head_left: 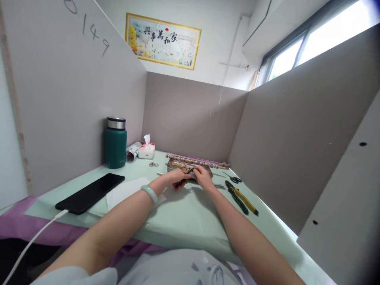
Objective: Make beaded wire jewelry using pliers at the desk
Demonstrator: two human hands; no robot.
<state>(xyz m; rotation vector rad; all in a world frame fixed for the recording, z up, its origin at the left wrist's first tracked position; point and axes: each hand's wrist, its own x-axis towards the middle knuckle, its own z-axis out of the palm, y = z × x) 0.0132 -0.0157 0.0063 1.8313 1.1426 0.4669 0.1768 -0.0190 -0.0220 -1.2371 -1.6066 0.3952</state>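
My left hand (179, 176) is closed round what look like red-handled pliers (179, 184), whose dark tip points toward my right hand. My right hand (202, 176) pinches close to that tip; whatever sits between its fingers is too small to make out. Just behind both hands lies a metal tray (173, 165) with gold-coloured small parts in it, partly hidden by the hands. A rod strung with red and gold pieces (192, 160) lies across the back of the tray. Thin metal tools (219, 186) rest beside my right wrist.
Right of my hands lie green-and-yellow-handled pliers (242, 198) and black scissors (236, 179). On the left are a plugged-in phone (92, 192), white paper (124, 191), a green flask (115, 146), tissues (146, 150) and small rings (153, 164). Grey partitions (192, 114) enclose the table.
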